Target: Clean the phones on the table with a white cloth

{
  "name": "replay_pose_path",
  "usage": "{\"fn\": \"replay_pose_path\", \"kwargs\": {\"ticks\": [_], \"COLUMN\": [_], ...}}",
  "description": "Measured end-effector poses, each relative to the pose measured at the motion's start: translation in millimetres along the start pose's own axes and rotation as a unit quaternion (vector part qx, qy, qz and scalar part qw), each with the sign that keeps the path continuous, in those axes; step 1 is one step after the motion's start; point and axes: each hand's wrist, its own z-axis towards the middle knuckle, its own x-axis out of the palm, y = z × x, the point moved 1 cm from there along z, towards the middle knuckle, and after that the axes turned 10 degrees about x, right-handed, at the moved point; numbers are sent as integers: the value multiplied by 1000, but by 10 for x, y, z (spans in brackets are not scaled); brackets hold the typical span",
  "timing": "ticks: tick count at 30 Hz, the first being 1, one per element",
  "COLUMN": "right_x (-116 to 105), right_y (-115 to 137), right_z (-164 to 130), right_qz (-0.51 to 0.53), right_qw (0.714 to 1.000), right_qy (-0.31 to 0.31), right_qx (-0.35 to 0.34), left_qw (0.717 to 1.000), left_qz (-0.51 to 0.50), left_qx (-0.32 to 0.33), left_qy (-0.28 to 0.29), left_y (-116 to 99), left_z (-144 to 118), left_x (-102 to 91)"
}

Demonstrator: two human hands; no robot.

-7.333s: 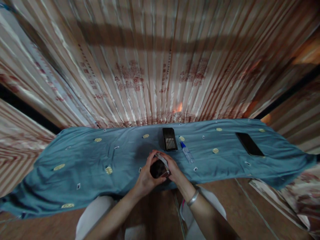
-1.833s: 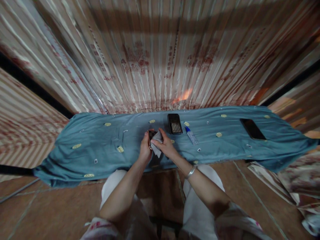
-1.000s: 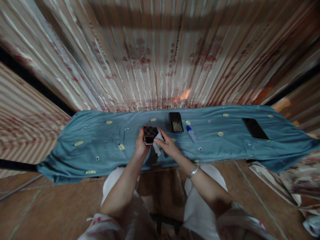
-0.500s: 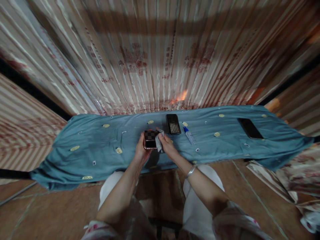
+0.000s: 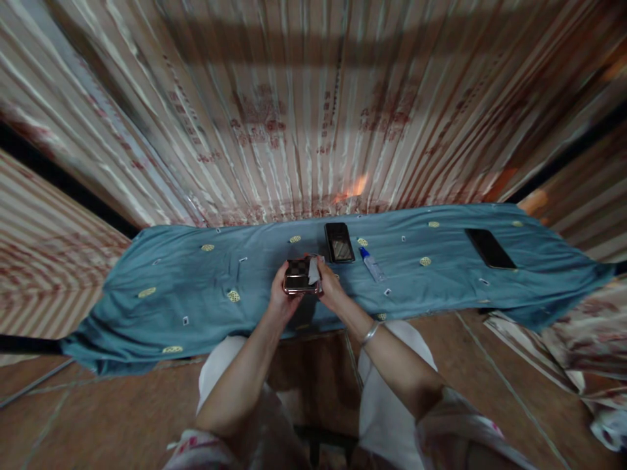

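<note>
Our left hand (image 5: 281, 297) clamps a phone (image 5: 297, 277) above the blue-draped bench (image 5: 196, 287); our right hand (image 5: 329, 289) pinches a grey cloth (image 5: 313, 271) against its edge. Wiping seems midway; two more phones (image 5: 339, 242) (image 5: 490, 248) and a dropper bottle (image 5: 372, 265) lie untouched.

Checkered phone (image 5: 296, 277) held flat (screen up); grey cloth (image 5: 313, 271) against it.

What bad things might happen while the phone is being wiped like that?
The left hand holds the phone up off the blue cloth by its edges, so a hard rub from the small cloth in the right hand might make it slip and drop. An elbow or sleeve might also tug the blue cloth, shifting the spray bottle and second phone.
</note>
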Motion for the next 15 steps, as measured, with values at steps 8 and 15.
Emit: {"fn": "replay_pose_path", "kwargs": {"ticks": [8,15], "right_x": [13,12], "right_y": [-142,-200], "right_z": [-54,-67], "right_qz": [-66,-74], "right_qw": [994,993], "right_qy": [-45,-48], "right_qx": [-71,-75], "left_qw": [998,997], "left_qz": [-29,-14], "left_qx": [26,32], "left_qy": [-56,-69], "left_y": [-44,-40], "left_z": [88,137], "left_x": [-28,-34]}}
